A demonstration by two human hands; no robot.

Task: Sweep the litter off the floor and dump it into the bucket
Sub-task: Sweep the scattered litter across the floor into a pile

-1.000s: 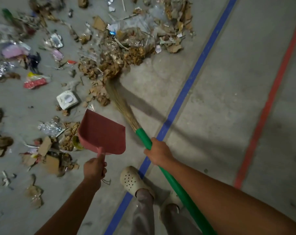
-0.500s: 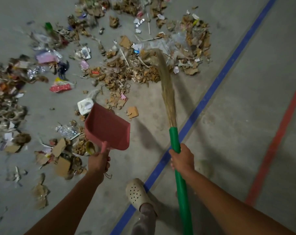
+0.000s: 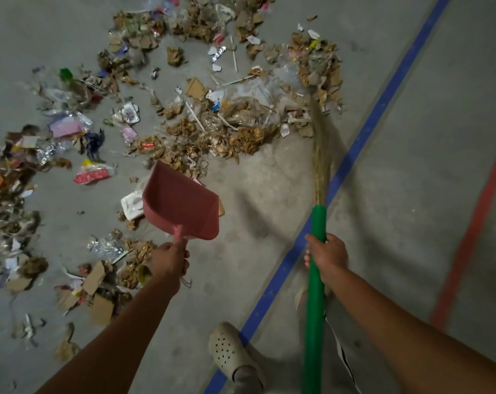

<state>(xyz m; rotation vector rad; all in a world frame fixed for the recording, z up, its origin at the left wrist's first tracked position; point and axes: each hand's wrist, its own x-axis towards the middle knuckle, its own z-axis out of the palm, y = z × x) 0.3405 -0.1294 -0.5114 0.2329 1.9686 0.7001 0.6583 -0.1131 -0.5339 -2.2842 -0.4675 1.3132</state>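
My left hand [image 3: 170,258] grips the handle of a pink dustpan [image 3: 181,206], held tilted above the floor with nothing in it. My right hand [image 3: 327,255] is closed around the green handle of a straw broom [image 3: 315,294]. The broom's bristles [image 3: 320,155] reach forward to the right edge of a big litter pile [image 3: 241,129] of dry leaves, cardboard scraps, plastic wrap and paper. More litter [image 3: 99,282] lies by my left forearm. No bucket is in view.
The concrete floor carries a blue line [image 3: 363,135] running diagonally under the broom and a red line [image 3: 477,223] further right. My foot in a pale perforated clog [image 3: 227,351] stands on the blue line. Scattered wrappers [image 3: 93,174] cover the left side.
The broom has swung from the left-centre of the pile to its right edge, near the blue line. The dustpan stays raised in my left hand. The view has shifted back, showing more litter.
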